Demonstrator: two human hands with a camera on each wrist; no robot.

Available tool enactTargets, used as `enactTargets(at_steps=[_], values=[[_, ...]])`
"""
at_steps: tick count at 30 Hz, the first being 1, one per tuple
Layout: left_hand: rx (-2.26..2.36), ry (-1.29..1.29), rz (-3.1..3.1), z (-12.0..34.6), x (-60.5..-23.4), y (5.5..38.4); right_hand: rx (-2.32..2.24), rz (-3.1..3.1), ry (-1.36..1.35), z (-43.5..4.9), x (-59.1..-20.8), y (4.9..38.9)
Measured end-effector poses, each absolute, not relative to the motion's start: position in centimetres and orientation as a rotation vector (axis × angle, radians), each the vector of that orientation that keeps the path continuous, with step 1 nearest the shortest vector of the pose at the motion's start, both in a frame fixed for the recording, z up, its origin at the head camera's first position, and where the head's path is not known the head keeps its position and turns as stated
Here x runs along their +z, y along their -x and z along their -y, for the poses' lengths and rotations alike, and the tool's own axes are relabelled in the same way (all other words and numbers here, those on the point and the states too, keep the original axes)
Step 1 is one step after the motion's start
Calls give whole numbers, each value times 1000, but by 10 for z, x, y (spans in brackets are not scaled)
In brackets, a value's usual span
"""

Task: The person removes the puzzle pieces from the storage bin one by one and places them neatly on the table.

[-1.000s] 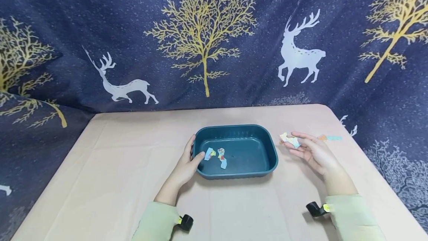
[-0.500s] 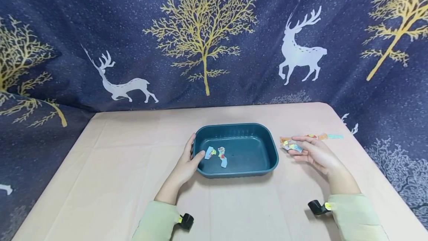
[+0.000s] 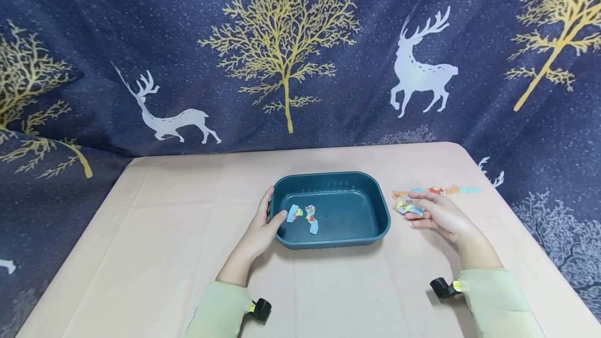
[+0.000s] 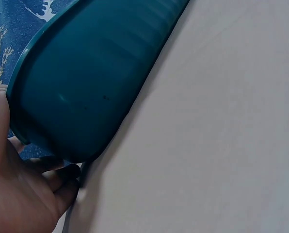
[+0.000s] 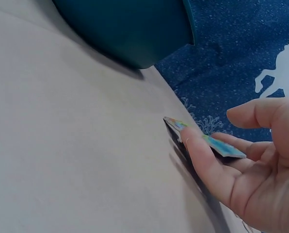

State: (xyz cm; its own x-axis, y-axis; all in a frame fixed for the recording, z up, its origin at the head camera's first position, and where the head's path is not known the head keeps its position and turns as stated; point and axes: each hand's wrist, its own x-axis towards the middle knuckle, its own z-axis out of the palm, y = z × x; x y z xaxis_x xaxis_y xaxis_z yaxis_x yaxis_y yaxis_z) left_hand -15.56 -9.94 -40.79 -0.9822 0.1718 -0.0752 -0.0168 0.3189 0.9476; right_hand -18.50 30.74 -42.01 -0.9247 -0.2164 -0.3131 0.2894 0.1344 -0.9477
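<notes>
Teal tub point(image 3: 347, 223), smooth and round-cornered, is gripped at its left end by the left hand point(image 3: 260, 228), whose fingers are partly hidden beyond the rim. Two irregular printed pieces point(image 3: 293, 213) lie inside toward that end. Past the tub's right edge, the right hand point(image 3: 446, 218) holds a thin printed card point(image 3: 405, 206), partly covered, between its fingers. Behind, toward the table's point(image 3: 188, 223) far right corner, runs a row of flat coloured pieces point(image 3: 435, 190).

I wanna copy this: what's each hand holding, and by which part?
The left hand holds the tub by its left end. The right hand holds a colourful piece by its edges; the exact contact is partly hidden.
</notes>
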Motion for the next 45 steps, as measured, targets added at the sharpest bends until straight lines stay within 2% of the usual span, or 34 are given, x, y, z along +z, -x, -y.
enactTargets(at_steps=[14,24,40,45], values=[[1756,-159,-2395,99,-409,156,-1674,-2306,-117,-308,-413,186],[1789,-164,-2402,103,-438,168,-1713,-2262,-144,-309,-418,188],[1788,-163,-2406,103,-438,169,-1817,-2191,-182,-314,-416,185],[1786,-157,-2379,102,-427,165,-1809,-2219,-187,-317,-413,184]])
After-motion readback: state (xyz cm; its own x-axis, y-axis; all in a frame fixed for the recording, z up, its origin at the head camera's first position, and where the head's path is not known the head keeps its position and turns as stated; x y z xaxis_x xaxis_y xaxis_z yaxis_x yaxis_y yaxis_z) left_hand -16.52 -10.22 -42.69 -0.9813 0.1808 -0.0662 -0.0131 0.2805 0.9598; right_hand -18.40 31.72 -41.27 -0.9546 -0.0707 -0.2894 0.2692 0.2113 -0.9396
